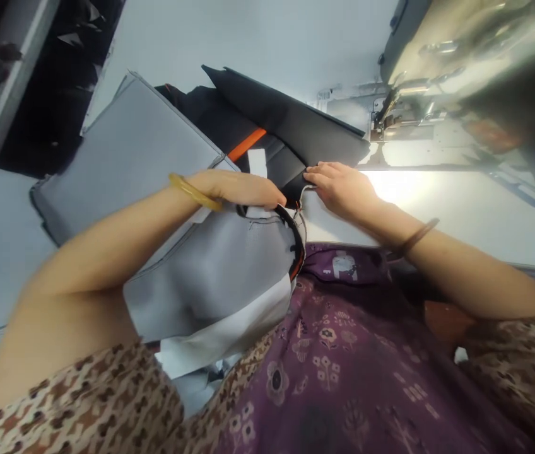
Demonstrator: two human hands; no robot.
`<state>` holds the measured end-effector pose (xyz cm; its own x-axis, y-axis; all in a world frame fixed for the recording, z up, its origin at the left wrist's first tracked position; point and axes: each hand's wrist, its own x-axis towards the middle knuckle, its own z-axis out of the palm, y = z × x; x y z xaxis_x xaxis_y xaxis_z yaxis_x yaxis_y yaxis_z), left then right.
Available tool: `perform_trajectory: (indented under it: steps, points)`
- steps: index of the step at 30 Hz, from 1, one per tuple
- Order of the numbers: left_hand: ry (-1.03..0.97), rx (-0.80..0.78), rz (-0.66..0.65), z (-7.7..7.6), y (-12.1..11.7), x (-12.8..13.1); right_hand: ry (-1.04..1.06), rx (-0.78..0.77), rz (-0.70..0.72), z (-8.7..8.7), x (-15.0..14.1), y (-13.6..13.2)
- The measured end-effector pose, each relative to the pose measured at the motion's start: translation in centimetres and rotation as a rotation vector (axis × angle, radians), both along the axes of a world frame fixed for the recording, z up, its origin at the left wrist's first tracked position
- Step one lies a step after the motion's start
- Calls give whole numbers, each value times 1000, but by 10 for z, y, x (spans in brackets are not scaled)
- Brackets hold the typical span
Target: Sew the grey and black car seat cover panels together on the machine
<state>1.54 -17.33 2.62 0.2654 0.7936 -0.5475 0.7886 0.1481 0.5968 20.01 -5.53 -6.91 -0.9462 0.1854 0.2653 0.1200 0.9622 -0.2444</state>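
Observation:
A sewn cover (pixel 211 265) with grey backing, black panels and an orange stripe (pixel 247 144) lies partly on the table and hangs over its front edge towards my lap. My left hand (pixel 248 188) is closed on its dark edge beside a white strip (pixel 257 162), with the fingertips curled down out of sight. Close by on the right, my right hand (pixel 343 189) pinches the rim of the cover, its fingers together on the black material. The thumb is mostly hidden. A black panel (pixel 291 107) of the cover spreads towards the sewing machine.
A sewing machine (pixel 431 82) with its lamp lit stands at the right, its needle area just beyond the black panel. Thread snips or scissors (pixel 525 186) lie on the white tabletop (pixel 466 214) at the right. A dark gap (pixel 54 94) is beyond the table's left edge.

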Motion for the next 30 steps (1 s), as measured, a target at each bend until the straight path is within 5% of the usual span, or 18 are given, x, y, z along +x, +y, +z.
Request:
perform_trajectory:
  steps: [3,11,15,18,20,25,30]
  points:
    - [266,27,-95,8,-6,-14,0,42,-6,0,2,0]
    - [815,437,-404,9,-42,-20,-43,107,-124,2,-2,2]
    - [1060,933,-302,-1,-36,-25,-65,103,-147,3,-5,5]
    - [977,1363,-219,-21,-11,-29,-94,150,-157,3,-4,5]
    - [860,1464,-278,-35,9,-26,-112,170,-172,3,-3,5]
    - [468,1451,-271,-55,50,-3,-182,138,-113,1,-6,12]
    - [191,1178,-232,-72,76,16,-230,85,-9,2,-11,18]
